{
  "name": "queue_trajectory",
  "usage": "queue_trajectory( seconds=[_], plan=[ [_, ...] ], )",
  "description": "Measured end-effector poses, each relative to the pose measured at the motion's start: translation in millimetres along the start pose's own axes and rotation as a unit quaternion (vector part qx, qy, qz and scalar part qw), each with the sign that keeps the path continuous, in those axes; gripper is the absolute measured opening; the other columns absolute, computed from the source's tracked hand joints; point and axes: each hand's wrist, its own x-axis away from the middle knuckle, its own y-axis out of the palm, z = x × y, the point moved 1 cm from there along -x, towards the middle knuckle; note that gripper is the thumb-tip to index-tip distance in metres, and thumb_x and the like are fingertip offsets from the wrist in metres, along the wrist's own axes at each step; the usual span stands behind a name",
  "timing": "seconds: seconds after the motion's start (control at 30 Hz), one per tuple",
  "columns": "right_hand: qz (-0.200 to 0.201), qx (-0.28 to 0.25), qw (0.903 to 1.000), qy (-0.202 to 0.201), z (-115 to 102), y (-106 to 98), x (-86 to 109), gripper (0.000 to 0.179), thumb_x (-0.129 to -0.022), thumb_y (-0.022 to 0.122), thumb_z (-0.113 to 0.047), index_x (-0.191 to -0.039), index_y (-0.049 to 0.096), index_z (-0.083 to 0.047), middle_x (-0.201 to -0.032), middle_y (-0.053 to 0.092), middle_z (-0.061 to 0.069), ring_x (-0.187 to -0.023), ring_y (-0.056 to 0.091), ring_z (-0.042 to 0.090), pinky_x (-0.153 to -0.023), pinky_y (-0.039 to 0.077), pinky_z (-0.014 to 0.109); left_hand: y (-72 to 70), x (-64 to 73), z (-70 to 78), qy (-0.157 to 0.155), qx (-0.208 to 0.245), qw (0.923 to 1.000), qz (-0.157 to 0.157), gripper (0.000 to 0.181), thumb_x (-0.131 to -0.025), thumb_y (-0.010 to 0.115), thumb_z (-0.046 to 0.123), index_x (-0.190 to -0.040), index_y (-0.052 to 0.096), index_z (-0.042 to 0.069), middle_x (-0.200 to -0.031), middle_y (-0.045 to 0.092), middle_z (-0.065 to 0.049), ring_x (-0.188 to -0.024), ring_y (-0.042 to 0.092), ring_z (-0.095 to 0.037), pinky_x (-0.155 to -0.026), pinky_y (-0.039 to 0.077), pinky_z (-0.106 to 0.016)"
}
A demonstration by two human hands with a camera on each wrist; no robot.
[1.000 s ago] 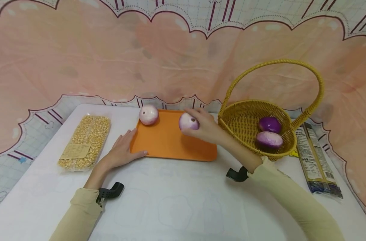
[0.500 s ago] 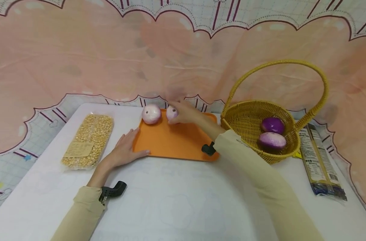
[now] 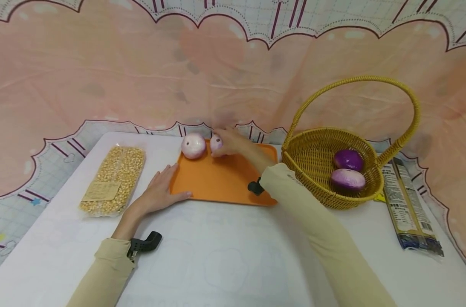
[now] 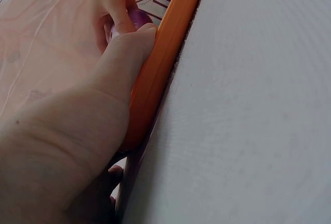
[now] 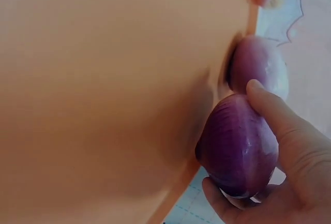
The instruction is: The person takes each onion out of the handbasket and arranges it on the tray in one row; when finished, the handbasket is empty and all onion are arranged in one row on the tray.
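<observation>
Onion (image 5: 239, 144) sits in right fingers (image 5: 220, 202); label (image 3: 101, 191) on corn bag (image 3: 122, 167) is illegible.

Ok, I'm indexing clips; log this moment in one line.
left hand: touches orange tray, near-left corner | right hand: holds one onion, tray's far side | second onion: far-left corner | basket: two onions inside

Looks like a staged tabletop set, lab-style; can't confirm the building type. Evidence, all relative to the orange tray (image 3: 213, 181): white table (image 3: 213, 264) under it, wrinkled peach printed cloth (image 3: 140, 81) hung as backdrop behind it, body-worn black wrist camera (image 3: 150, 242) front-left of it. Grocery stuff too: bagged corn kernels (image 3: 117, 175) left of it, wicker basket (image 3: 309, 155) right, printed plastic packet (image 3: 411, 211) farther right.
</observation>
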Motion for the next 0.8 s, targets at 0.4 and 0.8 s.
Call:
queue_trajectory(
  seconds=[0.4,0.8],
  plan=[
    [-0.001,-0.019,0.9995,0.023,-3.5,8.1,-3.1,0.088,-0.08,0.077,-0.039,-0.152,0.033,-0.016,-0.158,0.024,0.016,-0.147,0.019,0.038,-0.12,0.028,0.051,0.2,0.2,1.3,0.009,-0.005,1.0,0.0,0.103,-0.086,0.065,0.055,-0.155,0.012,0.0,-0.161,0.016,-0.023,-0.15,0.009,-0.042,-0.123,0.002,-0.057],
    [0.02,-0.051,0.9985,0.003,6.0,10.4,-1.4,0.093,-0.08,0.077,-0.04,-0.154,0.027,-0.015,-0.16,0.024,0.016,-0.148,0.022,0.036,-0.123,0.023,0.047,0.3,1.7,0.2,0.005,-0.001,1.0,0.001,0.103,-0.085,0.065,0.055,-0.155,0.012,0.0,-0.161,0.016,-0.024,-0.15,0.008,-0.042,-0.123,0.001,-0.056]
  ],
)
